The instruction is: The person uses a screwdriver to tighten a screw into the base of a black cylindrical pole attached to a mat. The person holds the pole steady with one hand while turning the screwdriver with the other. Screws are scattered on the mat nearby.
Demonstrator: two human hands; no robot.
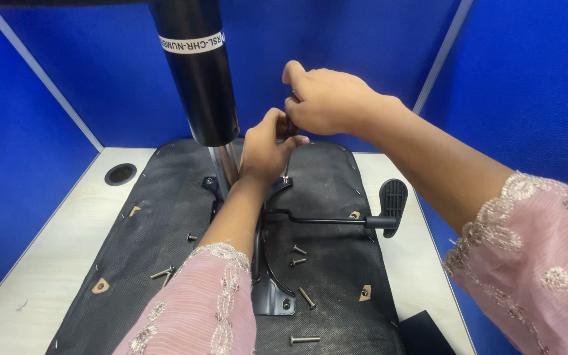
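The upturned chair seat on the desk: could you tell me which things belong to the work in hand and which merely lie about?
In use:
- left hand and right hand, together on a screwdriver over the black metal bracket
- chair seat
- gas cylinder
- lever

Lying about:
- loose screws on the seat
- cable hole in the desk
- blue partition

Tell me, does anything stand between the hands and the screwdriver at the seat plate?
No. Both the left hand and the right hand already grip the screwdriver; its tip meets the metal plate with nothing visible between.
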